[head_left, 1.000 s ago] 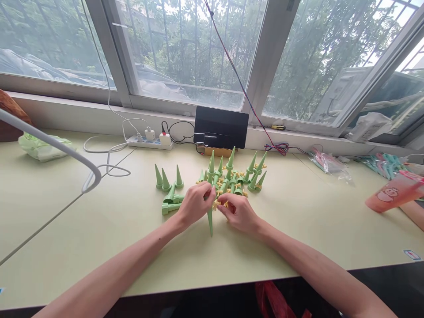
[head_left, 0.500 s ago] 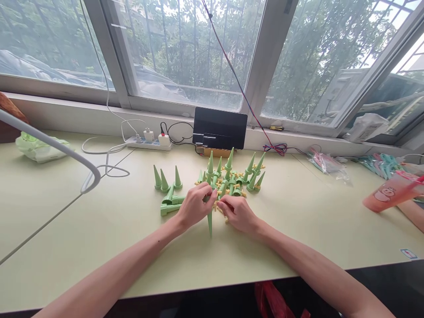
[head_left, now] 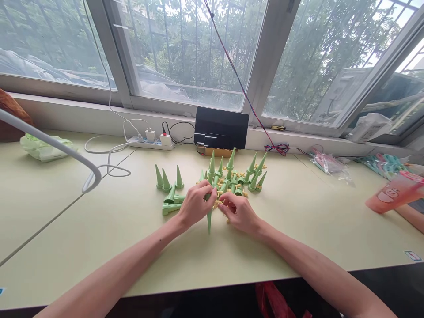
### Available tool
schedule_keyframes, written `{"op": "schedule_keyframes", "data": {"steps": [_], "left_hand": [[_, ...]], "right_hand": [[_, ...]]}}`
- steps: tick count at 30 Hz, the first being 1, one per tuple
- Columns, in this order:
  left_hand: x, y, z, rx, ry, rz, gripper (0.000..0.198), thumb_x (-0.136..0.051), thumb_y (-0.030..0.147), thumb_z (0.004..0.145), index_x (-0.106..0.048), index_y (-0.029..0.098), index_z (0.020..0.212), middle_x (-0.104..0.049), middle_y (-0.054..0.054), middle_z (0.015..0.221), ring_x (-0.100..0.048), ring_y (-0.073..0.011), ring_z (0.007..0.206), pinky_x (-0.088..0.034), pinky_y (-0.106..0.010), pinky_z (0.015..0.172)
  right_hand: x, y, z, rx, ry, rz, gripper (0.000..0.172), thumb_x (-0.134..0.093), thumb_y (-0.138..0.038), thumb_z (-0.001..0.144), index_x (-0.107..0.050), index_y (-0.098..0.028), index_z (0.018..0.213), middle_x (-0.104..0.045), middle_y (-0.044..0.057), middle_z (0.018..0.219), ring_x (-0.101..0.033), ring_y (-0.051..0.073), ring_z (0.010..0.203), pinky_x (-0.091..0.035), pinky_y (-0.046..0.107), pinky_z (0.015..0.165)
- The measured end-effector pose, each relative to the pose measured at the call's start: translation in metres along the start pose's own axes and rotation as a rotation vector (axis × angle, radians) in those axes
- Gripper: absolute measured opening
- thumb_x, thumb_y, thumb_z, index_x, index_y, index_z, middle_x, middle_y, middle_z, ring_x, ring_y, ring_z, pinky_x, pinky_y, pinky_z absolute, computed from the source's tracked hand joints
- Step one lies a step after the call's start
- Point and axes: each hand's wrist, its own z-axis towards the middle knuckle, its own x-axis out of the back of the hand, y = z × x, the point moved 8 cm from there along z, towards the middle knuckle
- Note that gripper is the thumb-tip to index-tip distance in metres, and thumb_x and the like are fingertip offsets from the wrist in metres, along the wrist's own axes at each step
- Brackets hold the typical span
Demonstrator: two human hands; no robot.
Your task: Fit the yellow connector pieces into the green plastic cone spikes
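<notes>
My left hand [head_left: 198, 202] is closed on a green spike [head_left: 209, 222] whose tip points down toward me. Close by on the right, my right hand [head_left: 239, 212] has its thumb and forefinger near a small yellow piece [head_left: 217, 203]; the fingers are slightly apart, and whether they touch it is unclear. Behind both hands is a cluster of green cones [head_left: 231, 161] with small yellow parts, some upright and some tilted. Left of my left hand, several green cones [head_left: 179, 177] stand upright and green pieces [head_left: 171, 208] lie flat on the pale table [head_left: 126, 229].
A black tablet [head_left: 221, 128] stands at the back by a power strip [head_left: 150, 142]. A white cable arm [head_left: 66, 152] crosses the left side. At right are plastic bags [head_left: 329, 164], a red drink cup [head_left: 394, 193] and another person's arm [head_left: 411, 218].
My right thumb and forefinger have parted slightly beside the yellow piece. The spike in my left hand has tilted a little, its tip shifting up and left. The view has moved slightly.
</notes>
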Motion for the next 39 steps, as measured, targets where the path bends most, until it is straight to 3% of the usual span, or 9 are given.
{"op": "schedule_keyframes", "data": {"steps": [4, 14, 17, 21, 23, 28, 35, 39], "left_hand": [[-0.0016, -0.0003, -0.0007, -0.002, -0.008, -0.006, 0.035, -0.051, 0.018, 0.092, -0.043, 0.017, 0.058, -0.052, 0.001, 0.067, -0.044, -0.0087, 0.056, -0.036, -0.024, 0.056], [-0.0068, 0.0008, -0.0039, -0.022, -0.024, -0.001, 0.035, -0.051, 0.018, 0.093, -0.044, 0.017, 0.059, -0.051, 0.001, 0.067, -0.045, -0.0090, 0.059, -0.038, -0.024, 0.058], [-0.0061, 0.0002, -0.0039, -0.013, -0.027, 0.013, 0.034, -0.050, 0.018, 0.093, -0.044, 0.017, 0.059, -0.052, 0.001, 0.068, -0.045, -0.0090, 0.058, -0.038, -0.024, 0.058], [-0.0021, 0.0007, -0.0024, -0.014, -0.002, 0.033, 0.035, -0.051, 0.017, 0.092, -0.044, 0.017, 0.058, -0.053, 0.001, 0.069, -0.043, -0.0082, 0.055, -0.036, -0.024, 0.055], [-0.0008, 0.0012, -0.0017, -0.018, 0.008, 0.036, 0.035, -0.051, 0.017, 0.092, -0.043, 0.017, 0.057, -0.054, 0.001, 0.068, -0.042, -0.0080, 0.054, -0.035, -0.024, 0.053], [-0.0038, 0.0000, -0.0028, -0.012, -0.008, 0.031, 0.036, -0.050, 0.018, 0.092, -0.042, 0.017, 0.057, -0.056, 0.001, 0.070, -0.044, -0.0084, 0.055, -0.036, -0.024, 0.054], [-0.0078, -0.0011, -0.0053, -0.015, -0.027, 0.017, 0.035, -0.050, 0.018, 0.093, -0.044, 0.018, 0.058, -0.056, 0.000, 0.070, -0.048, -0.0095, 0.059, -0.039, -0.024, 0.058], [-0.0058, -0.0005, -0.0048, -0.011, -0.020, 0.008, 0.036, -0.050, 0.018, 0.093, -0.045, 0.018, 0.057, -0.056, 0.000, 0.069, -0.047, -0.0091, 0.058, -0.039, -0.025, 0.057]], "right_hand": [[-0.0017, -0.0015, 0.0008, 0.011, -0.018, 0.016, 0.009, -0.052, -0.024, 0.094, -0.055, -0.019, 0.088, -0.054, -0.004, 0.063, -0.038, 0.010, 0.050, -0.034, 0.023, 0.051], [-0.0038, -0.0027, 0.0002, 0.034, -0.037, -0.058, 0.034, -0.045, -0.026, 0.098, -0.040, -0.020, 0.065, -0.038, -0.005, 0.054, -0.032, 0.010, 0.050, -0.027, 0.025, 0.051], [-0.0021, -0.0034, 0.0005, 0.016, -0.029, -0.047, 0.031, -0.047, -0.028, 0.098, -0.047, -0.019, 0.068, -0.039, -0.005, 0.056, -0.032, 0.010, 0.051, -0.028, 0.024, 0.052], [-0.0011, -0.0025, 0.0006, -0.005, -0.023, -0.025, 0.010, -0.054, -0.026, 0.094, -0.060, -0.018, 0.093, -0.045, -0.007, 0.056, -0.033, 0.010, 0.048, -0.031, 0.024, 0.052], [-0.0015, -0.0021, 0.0004, -0.002, -0.022, -0.019, 0.010, -0.056, -0.024, 0.092, -0.060, -0.017, 0.098, -0.047, -0.007, 0.057, -0.034, 0.010, 0.048, -0.032, 0.024, 0.052], [-0.0034, -0.0023, -0.0001, 0.026, -0.033, -0.002, 0.008, -0.053, -0.021, 0.093, -0.059, -0.018, 0.090, -0.047, -0.005, 0.058, -0.036, 0.010, 0.050, -0.033, 0.024, 0.054], [-0.0069, -0.0022, -0.0004, 0.056, -0.055, -0.078, 0.029, -0.046, -0.024, 0.097, -0.044, -0.020, 0.068, -0.041, -0.004, 0.058, -0.034, 0.010, 0.052, -0.029, 0.025, 0.054], [-0.0073, -0.0020, -0.0004, 0.049, -0.053, -0.097, 0.031, -0.045, -0.024, 0.098, -0.043, -0.020, 0.067, -0.039, -0.005, 0.057, -0.032, 0.010, 0.051, -0.028, 0.025, 0.053]]}}
